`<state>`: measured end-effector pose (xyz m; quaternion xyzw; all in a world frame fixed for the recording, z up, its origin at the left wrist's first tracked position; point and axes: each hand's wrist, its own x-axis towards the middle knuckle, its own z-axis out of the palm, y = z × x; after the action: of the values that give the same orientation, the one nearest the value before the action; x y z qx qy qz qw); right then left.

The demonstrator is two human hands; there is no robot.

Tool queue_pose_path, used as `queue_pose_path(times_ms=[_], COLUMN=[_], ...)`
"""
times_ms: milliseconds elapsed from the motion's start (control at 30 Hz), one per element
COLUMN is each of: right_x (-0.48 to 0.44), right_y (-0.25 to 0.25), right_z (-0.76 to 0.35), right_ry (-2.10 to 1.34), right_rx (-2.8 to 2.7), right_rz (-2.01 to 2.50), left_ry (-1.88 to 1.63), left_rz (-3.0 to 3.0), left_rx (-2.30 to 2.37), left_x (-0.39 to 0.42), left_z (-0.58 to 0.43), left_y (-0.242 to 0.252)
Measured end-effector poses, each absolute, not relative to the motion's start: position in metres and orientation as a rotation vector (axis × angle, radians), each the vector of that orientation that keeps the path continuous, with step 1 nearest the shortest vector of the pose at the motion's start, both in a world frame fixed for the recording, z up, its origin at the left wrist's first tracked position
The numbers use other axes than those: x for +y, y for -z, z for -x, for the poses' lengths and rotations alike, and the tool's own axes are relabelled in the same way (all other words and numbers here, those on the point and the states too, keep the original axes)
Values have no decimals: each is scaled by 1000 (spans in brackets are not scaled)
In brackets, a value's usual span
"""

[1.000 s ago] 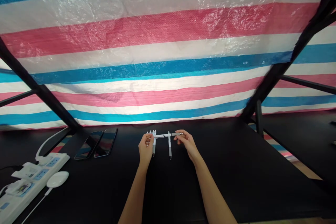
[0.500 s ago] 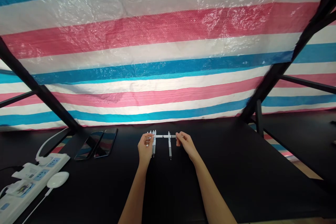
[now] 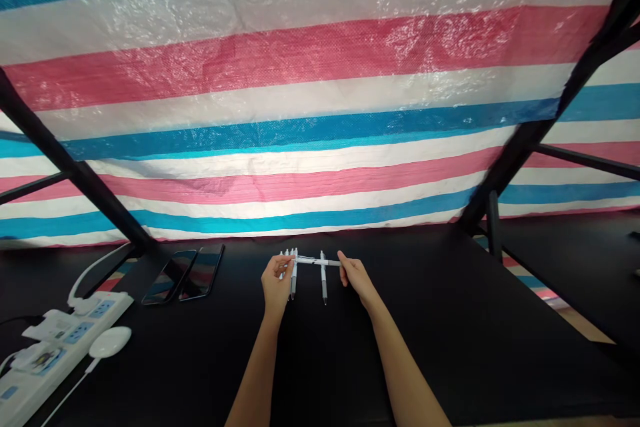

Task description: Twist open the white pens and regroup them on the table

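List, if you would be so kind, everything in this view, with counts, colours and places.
striped tarpaulin: one, blue, white and pink, behind the table
metal bars: several, black, slanting before the tarpaulin
table: one, black, below everything
smartphones: two, black, left of centre
power strip: one, white, front left
round puck: one, white, on the power strip's right
pens: at least three, white and grey, centre
left hand: one, on the pens
right hand: one, on the crosswise pen's end

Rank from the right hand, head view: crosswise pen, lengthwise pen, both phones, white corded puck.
From the right hand:
1. Crosswise pen: at its fingertips, running left.
2. Lengthwise pen: just left of the hand.
3. Nearer phone: well left, on the table.
4. Farther phone: just left of the nearer phone.
5. White corded puck: farthest, lower left.
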<state>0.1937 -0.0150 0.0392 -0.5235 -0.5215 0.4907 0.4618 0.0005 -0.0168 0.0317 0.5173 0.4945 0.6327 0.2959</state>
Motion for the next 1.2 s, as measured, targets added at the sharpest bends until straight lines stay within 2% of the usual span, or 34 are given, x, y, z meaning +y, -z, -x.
queue_pose_path(times_ms=[567, 1200], right_x=[-12, -10], right_y=[-38, -33], right_z=[-192, -191], right_ry=[-1210, -1180], right_rx=[-1237, -1255], right_rz=[1043, 1149], left_ry=[-1714, -1721], left_rz=[-1146, -1148], left_rx=[1298, 1245], left_x=[-12, -9], left_z=[2, 2], left_y=[-30, -26])
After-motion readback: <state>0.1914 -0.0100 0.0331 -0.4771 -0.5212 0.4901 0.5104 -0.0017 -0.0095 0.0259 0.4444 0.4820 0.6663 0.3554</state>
